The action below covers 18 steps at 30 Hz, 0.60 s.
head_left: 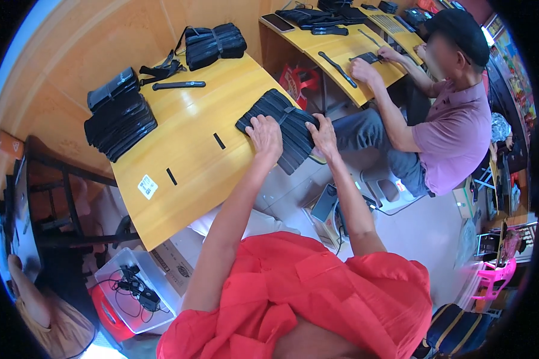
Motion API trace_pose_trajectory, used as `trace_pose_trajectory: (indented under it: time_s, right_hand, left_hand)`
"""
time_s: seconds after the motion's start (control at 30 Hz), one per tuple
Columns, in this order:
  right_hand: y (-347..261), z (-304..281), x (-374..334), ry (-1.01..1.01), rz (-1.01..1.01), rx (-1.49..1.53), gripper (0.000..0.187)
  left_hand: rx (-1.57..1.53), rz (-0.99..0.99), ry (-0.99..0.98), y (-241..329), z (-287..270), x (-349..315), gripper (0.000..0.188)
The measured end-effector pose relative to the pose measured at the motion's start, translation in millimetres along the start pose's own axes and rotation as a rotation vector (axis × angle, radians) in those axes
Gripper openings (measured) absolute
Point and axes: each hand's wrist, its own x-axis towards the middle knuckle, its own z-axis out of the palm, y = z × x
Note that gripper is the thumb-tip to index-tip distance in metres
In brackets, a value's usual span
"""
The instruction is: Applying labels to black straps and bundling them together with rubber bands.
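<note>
A bundle of flat black fabric-like pieces, with a grey band across it, lies at the table's right edge and partly overhangs it. My left hand grips its near-left side, fingers curled on top. On its right side my right hand closes round the edge, thumb and fingers bent. What exactly the pieces are I cannot tell. Two short black strips are on the yellow table, left of my left hand, along with a white printed label.
Stacked black bundles stand at the table's left, another banded bundle at the back. Between them lie a loose strap and a dark flat bar. A co-worker sits at a second table on the right. A plastic bin with cables is below left.
</note>
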Motion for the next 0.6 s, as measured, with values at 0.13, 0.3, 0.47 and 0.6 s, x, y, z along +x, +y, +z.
trace_pose_trajectory:
  time_s: [0.13,0.3,0.47,0.6]
  right_hand:
    - [-2.0,1.6,-1.1,0.015,0.037,-0.022,0.042]
    - [-23.9,-7.7,-6.1,0.112,-0.088,-0.107,0.043]
    - [-35.2,1.9,21.1,0.061,-0.469,-0.114,0.041]
    - [-38.4,21.6,39.4,0.05,-0.371,-0.114,0.026]
  left_hand:
    - [0.202,0.109,0.03,1.3,-2.3,-3.2,0.009]
    - [0.296,0.161,0.059,-3.0,-5.7,-0.9,0.007]
    - [0.132,0.298,0.077,-0.2,-7.3,0.5,0.009]
    - [0.165,0.344,0.098,1.0,-4.8,1.2,0.009]
